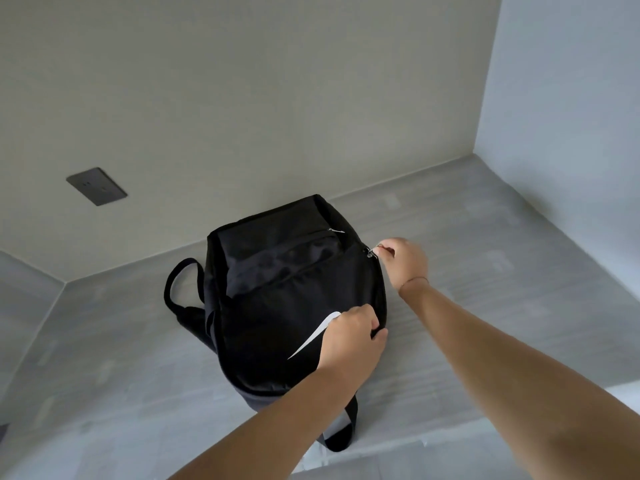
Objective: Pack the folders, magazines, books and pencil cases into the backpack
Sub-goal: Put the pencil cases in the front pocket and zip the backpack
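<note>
A black backpack (277, 289) lies at centre frame on a grey worktop (485, 271). The left hand (349, 337) grips fabric at the bag's lower right edge. Just above it, the right hand (403, 259) pinches a zipper pull (373, 252) on the bag's right side.

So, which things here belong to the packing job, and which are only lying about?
Part of the job:
- backpack
- zip pull, pinched by the right hand
- left hand, gripping the backpack's fabric

Just there:
- wall socket
- grey surface under the backpack

No folders, magazines, books or pencil cases are in view.
</note>
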The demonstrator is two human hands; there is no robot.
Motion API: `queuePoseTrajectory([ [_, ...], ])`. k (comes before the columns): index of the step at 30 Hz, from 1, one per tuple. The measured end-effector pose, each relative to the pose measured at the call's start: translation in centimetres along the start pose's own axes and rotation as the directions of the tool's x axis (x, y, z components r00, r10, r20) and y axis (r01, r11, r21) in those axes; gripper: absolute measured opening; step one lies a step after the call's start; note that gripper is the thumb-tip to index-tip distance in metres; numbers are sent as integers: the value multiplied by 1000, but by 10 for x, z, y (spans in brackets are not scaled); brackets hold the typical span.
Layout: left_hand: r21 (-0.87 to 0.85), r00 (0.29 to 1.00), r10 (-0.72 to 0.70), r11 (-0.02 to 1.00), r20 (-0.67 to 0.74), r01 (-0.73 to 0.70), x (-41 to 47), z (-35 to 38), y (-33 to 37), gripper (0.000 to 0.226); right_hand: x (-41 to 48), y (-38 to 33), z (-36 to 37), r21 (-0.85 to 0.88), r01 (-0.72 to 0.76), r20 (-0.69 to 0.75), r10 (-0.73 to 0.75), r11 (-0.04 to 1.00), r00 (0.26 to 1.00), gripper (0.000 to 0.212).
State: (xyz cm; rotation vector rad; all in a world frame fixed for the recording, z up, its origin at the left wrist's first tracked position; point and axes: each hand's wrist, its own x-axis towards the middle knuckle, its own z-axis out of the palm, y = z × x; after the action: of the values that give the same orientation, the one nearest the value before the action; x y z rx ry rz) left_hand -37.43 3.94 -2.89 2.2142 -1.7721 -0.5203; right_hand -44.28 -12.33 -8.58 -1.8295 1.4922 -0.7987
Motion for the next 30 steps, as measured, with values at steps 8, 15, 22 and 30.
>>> queuePoseTrajectory([
  [8,-70,1000,-20,997,0,20,-4,2,-10,21,8,-15,7,10,-122,62,122,992,991,21],
  [15,-17,754,-339,917,-562,399,-13,-16,-70,57,-18,-16,7,88,-387,468,305,918,829,44],
  [22,-803,300,-868,-168,395,572,-36,-19,-143,65,-47,-27,8,51,-313,423,263,948,867,28],
  [30,-909,518,-804,-63,291,412,-38,-75,-173,27,-53,-79,-19,150,-318,400,237,936,886,21],
])
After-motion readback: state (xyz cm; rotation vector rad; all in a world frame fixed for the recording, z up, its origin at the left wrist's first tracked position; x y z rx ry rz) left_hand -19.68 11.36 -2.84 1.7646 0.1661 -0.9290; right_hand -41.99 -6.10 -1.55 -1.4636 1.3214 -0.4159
